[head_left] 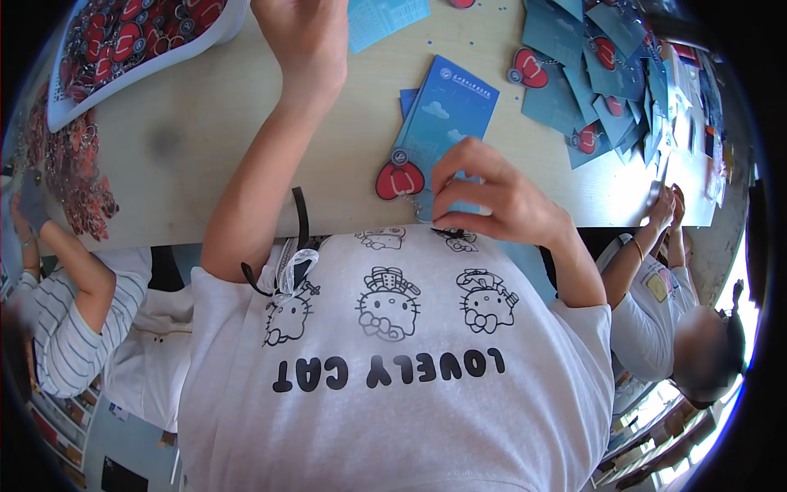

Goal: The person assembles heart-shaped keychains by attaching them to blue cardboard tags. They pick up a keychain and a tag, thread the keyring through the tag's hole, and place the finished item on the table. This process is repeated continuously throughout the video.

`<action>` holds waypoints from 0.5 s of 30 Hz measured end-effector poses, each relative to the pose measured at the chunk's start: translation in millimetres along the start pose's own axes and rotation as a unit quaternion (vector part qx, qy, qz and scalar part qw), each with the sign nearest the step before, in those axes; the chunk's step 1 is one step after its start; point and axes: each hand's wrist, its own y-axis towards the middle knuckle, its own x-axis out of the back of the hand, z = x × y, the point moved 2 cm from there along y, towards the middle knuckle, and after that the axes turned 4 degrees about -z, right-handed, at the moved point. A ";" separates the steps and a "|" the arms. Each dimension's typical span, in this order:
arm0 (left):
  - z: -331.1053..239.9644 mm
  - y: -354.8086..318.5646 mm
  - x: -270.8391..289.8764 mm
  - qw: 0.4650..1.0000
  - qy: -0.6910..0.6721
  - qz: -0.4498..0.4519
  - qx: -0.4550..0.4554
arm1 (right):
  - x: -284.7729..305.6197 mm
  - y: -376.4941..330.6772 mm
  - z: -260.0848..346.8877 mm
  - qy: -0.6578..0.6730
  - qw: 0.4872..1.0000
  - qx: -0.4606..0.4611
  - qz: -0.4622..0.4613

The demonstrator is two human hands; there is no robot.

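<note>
A blue card (455,98) with white clouds lies on the table in front of me, over another blue piece. At its lower left rests a red heart-shaped keychain (399,179) with a small round disc and a short chain running to the card's lower edge. My right hand (496,193) is at the card's lower right, fingers curled and closed on it; the fingertips are partly hidden. My left hand (305,41) reaches far across the table beside the white bin (147,75). The upper edge of the view cuts off its fingers.
Red keychains (127,41) fill the bin; more keychains with chains (78,168) are heaped below it. Blue cards with red keychains (611,90) are piled at right. A light-blue sheet (385,20) lies at the far edge. Co-workers sit left (82,303) and right (656,287).
</note>
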 end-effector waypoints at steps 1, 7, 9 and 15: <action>-2.5 0.0 -1.8 1.000 0.005 0.008 0.012 | 9.2 4.0 3.9 0.046 0.997 -0.047 -0.046; -18.1 -9.5 -10.0 0.999 0.002 0.035 0.013 | 46.0 26.3 12.6 0.075 0.974 -0.038 -0.208; -26.4 -12.6 -14.3 0.998 -0.020 0.059 0.021 | 52.9 31.1 14.1 0.062 0.972 -0.019 -0.224; -39.5 -19.0 -18.4 0.994 -0.026 0.102 -0.001 | 68.6 43.3 23.0 -0.011 0.962 0.012 -0.271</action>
